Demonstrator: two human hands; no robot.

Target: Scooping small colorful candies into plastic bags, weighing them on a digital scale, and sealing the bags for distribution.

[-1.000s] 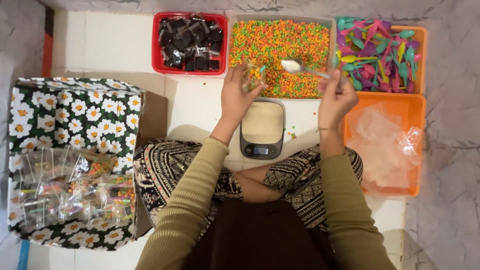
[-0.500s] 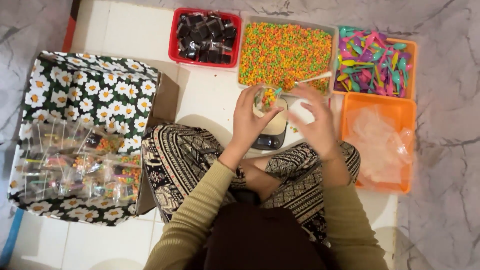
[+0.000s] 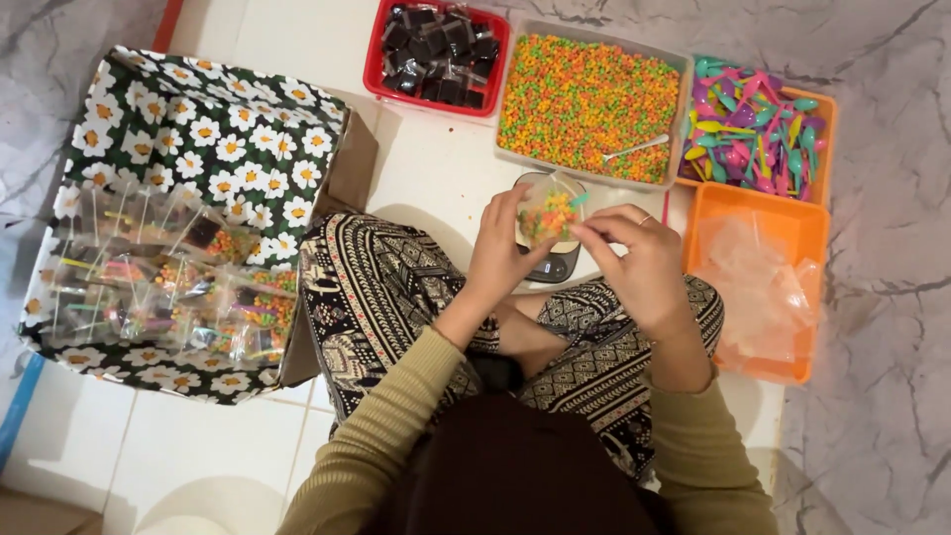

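The two hands meet over the person's crossed legs. The left hand wraps its fingers around a small clear bag part-filled with orange, green and yellow sweets. The right hand comes in from the other side and pinches the bag's upper edge between thumb and fingertips, where a bit of turquoise shows. So the bag sits right between the hands, clasped by both.

Just under the bag, half hidden by the hands, lies a small kitchen scale. Beyond the hands stands a wide tray of the same coloured sweets with a white spoon lying in it. Farther to the left of that is a red tub of dark squares. Beyond the right hand is a tray of coloured plastic spoons. Beside the right hand is an orange tray of empty clear bags. Well off to the left of the left hand sits a daisy-patterned box holding filled bags.
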